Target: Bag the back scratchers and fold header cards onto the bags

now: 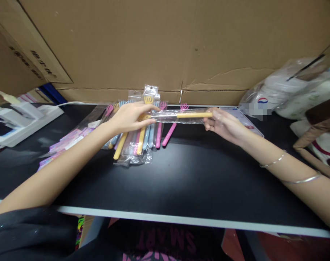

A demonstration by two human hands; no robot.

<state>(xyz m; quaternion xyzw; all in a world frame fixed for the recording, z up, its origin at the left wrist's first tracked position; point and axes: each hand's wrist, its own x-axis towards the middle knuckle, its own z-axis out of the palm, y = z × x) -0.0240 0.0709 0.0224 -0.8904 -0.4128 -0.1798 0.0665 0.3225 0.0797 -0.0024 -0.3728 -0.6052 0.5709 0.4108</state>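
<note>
A yellow back scratcher point(193, 115) in a clear plastic sleeve is stretched level between my two hands above the black table. My left hand point(130, 116) pinches the left end, near the claw, between thumb and fingers. At the other end, my right hand point(226, 125) is closed around the tip of the handle and the sleeve. Under and behind my left hand lies a pile of bagged back scratchers point(139, 141) in yellow, blue and pink. A pink back scratcher point(169, 135) lies just right of the pile, its claw showing above the held sleeve.
Purple printed packets point(72, 140) lie left of the pile, partly behind my left forearm. A white power strip point(31, 125) with plugs sits farther left. A phone point(245, 121), a bagged cup point(276, 90) and a plush toy point(326, 148) are at right. Cardboard point(154, 43) walls the back.
</note>
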